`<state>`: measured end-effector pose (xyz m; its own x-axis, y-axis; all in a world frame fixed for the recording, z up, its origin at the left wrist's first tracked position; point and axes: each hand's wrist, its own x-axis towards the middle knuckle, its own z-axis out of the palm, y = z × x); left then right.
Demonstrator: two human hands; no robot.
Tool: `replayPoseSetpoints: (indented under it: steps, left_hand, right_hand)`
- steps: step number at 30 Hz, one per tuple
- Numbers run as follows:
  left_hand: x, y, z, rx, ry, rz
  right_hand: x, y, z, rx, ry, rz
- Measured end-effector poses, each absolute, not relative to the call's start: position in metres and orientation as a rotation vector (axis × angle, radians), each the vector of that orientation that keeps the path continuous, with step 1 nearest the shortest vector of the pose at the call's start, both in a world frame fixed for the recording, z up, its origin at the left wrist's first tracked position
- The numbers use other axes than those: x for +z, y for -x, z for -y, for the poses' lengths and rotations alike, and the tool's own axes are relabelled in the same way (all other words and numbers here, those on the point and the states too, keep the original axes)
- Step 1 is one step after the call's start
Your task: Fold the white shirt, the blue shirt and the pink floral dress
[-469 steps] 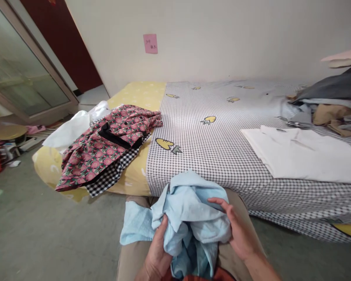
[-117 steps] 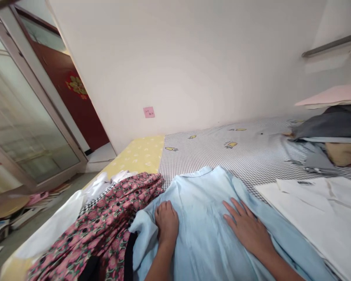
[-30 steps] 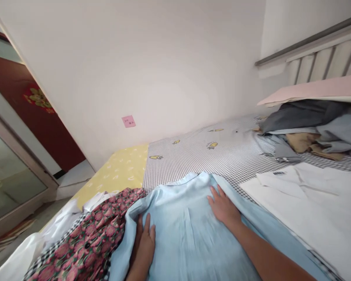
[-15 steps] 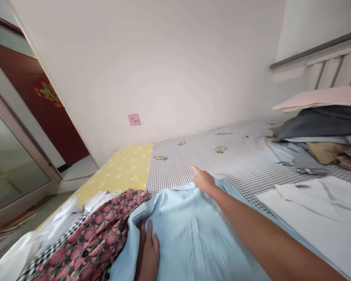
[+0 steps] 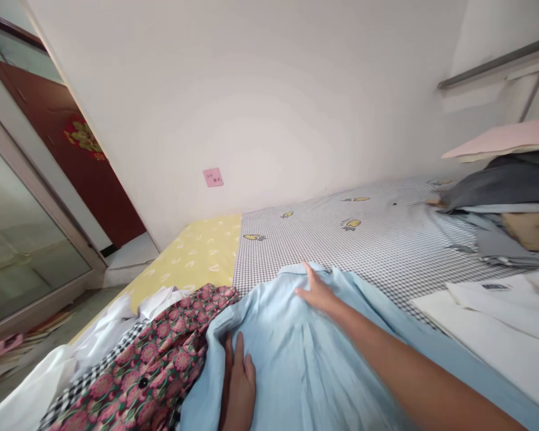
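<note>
A light blue shirt [image 5: 296, 359] lies spread flat on the checked bed sheet [image 5: 372, 239], collar toward the wall. My left hand [image 5: 238, 383] rests flat at the shirt's left edge, fingers stretched out, partly under a fold of the cloth. My right hand [image 5: 317, 290] lies open on the shirt just below its collar, arm reaching across the cloth, slightly blurred.
A pink floral garment [image 5: 161, 365] with checked and white clothes [image 5: 94, 353] lies to the left. A white shirt [image 5: 498, 323] lies flat on the right. Grey and tan clothes [image 5: 503, 203] are piled at the far right under a pink board [image 5: 503, 140].
My right hand has slid from the shirt's middle up to the collar, then drawn back slightly. My left hand has stayed flat at the left edge.
</note>
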<state>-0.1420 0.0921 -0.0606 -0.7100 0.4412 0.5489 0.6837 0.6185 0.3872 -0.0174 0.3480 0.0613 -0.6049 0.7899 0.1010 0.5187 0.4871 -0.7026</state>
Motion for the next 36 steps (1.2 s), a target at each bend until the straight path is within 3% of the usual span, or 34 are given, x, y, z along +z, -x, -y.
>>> replayPoseSetpoints:
  steps: [3, 6, 10, 17, 22, 26, 32, 36]
  left_hand:
    - [-0.064, 0.148, -0.094, -0.899, 0.936, 2.445]
    - [-0.068, 0.158, -0.095, -0.957, 0.968, 2.417]
    - [-0.058, 0.166, -0.100, -0.904, 1.016, 2.445]
    - [0.002, 0.096, -0.084, -0.548, 0.984, 2.676]
    - [0.002, 0.026, -0.035, -0.465, 1.151, 2.693]
    - [-0.019, -0.022, 0.023, -0.803, 1.220, 2.652]
    - [-0.077, -0.067, 0.087, -1.837, 0.718, 2.544]
    - [-0.107, -0.085, 0.098, -2.175, 0.404, 2.614]
  right_hand:
    - [0.050, -0.046, -0.303, 0.699, 0.880, 2.650]
    - [0.028, -0.130, -0.272, 0.814, 0.655, 2.882]
    - [0.001, -0.205, -0.263, 0.744, 0.984, 2.758]
    - [0.000, -0.204, -0.270, 0.440, 1.188, 2.718]
    - [0.001, -0.204, -0.272, 0.361, 1.158, 2.741]
    - [0.001, -0.212, -0.273, 0.372, 1.165, 2.768]
    - [-0.018, -0.260, -0.233, 0.442, 1.144, 2.699]
    - [-0.037, -0.315, -0.187, 0.870, 1.003, 2.359]
